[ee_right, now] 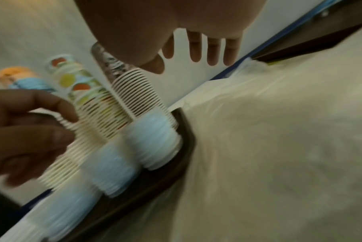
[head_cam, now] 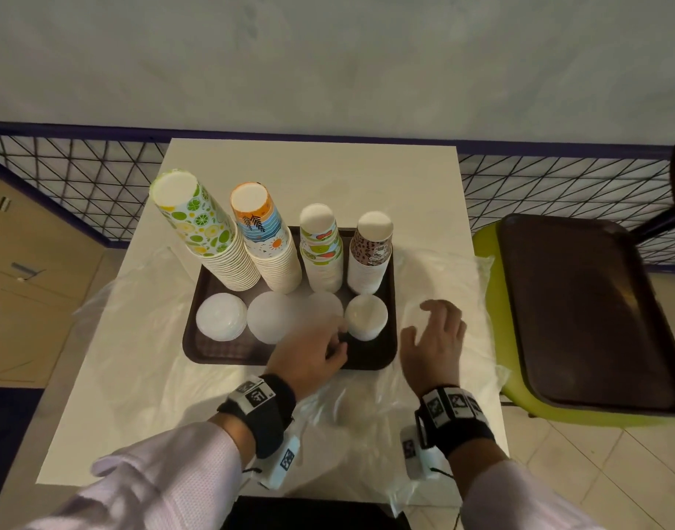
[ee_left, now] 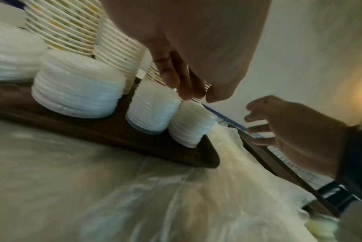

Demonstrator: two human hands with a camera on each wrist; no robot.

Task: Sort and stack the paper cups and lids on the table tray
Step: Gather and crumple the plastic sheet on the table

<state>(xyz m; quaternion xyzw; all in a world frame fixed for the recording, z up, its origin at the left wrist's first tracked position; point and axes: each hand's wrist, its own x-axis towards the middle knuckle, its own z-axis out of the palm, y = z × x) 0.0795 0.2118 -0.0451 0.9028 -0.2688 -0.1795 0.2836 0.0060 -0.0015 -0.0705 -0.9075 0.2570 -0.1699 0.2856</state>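
Your brown tray (head_cam: pixel 221 351) sits in the middle of the white tabletop (head_cam: pixel 313 174), on crinkled clear plastic sheeting (head_cam: pixel 366 415). It holds eight stacks in two rows.

Along the tray's 12 o'clock side stand four stacks of upside-down paper cups. From 9 o'clock to 3 o'clock they are the citrus-print cups (head_cam: pixel 202 231), the orange-and-blue cups (head_cam: pixel 267 239), the fruit-print cups (head_cam: pixel 322 250) and the brown-print cups (head_cam: pixel 370 254). The first two stacks are wider and taller than the other two.

Along the 6 o'clock side sit four stacks of white lids, one in front of each cup stack: a wide lid stack (head_cam: pixel 221 317), a second wide lid stack (head_cam: pixel 271 317), a small lid stack (head_cam: pixel 326 304) and another small lid stack (head_cam: pixel 366 317) at the 3 o'clock end.

Your left hand (head_cam: pixel 309 357) hovers over the tray's 6 o'clock edge, just beside the third lid stack; its grip is loosely curled and holds nothing, and the fingertips (ee_left: pixel 175 85) hang just above that stack. Your right hand (head_cam: pixel 435 338) is off the tray at its 3 o'clock side, over the plastic sheeting, with its grip wide, its fingers (ee_right: pixel 213 49) spread and nothing in it.

A second brown tray (head_cam: pixel 584 311) lies on a green chair (head_cam: pixel 485 246) at 3 o'clock, well apart from the tabletop's tray.
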